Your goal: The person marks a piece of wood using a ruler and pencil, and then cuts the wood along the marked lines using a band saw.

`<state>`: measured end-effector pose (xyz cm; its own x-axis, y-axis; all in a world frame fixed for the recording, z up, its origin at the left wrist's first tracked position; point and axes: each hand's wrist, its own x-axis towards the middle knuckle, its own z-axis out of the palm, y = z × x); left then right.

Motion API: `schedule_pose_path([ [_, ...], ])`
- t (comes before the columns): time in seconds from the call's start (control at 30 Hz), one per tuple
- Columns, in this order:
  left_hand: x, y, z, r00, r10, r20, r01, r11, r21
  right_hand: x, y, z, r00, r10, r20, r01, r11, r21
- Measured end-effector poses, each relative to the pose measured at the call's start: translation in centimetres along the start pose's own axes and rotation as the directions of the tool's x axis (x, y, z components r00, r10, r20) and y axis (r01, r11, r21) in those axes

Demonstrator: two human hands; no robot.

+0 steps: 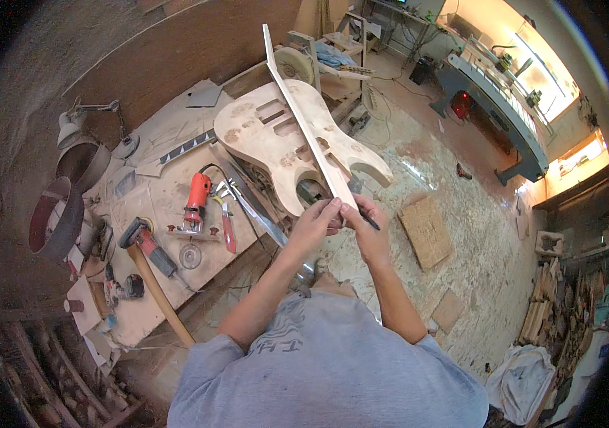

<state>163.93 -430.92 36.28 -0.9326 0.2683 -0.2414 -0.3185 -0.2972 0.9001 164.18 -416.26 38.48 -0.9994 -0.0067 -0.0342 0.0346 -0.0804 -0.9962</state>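
Observation:
Both my hands grip the near end of a long, pale wooden guitar neck (309, 135). My left hand (313, 227) closes on it from the left, with the thumb on top. My right hand (372, 235) pinches the same end, and a thin black pen (370, 222) pokes out between its fingers. The neck slants away from me across an unfinished wooden guitar body (247, 114), its narrower, angled tip pointing to the far side. Routed cavities and darker round patches mark the body. Whether the neck touches the body, I cannot tell.
The workbench (149, 303) at left bears a red router (197, 200), a red-handled knife (228, 225), a power sander (151, 246), a fretboard (188, 146) and a lamp (127, 146). A board (425, 232) lies on the dusty floor. A large machine (493, 118) stands far right.

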Motion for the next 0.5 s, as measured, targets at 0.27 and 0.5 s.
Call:
schedule_pose_path([
  [0.27,0.6,-0.5,0.9,0.996,-0.084,-0.020,0.077,0.970,-0.229,-1.3,2.0,-2.8,0.986,-0.159,0.046,0.164,0.975,-0.150],
  [0.5,0.6,-0.3,1.7,0.996,-0.086,-0.019,0.080,0.969,-0.234,-0.8,-1.1,-5.5,0.991,-0.110,-0.081,0.104,0.991,-0.081],
])
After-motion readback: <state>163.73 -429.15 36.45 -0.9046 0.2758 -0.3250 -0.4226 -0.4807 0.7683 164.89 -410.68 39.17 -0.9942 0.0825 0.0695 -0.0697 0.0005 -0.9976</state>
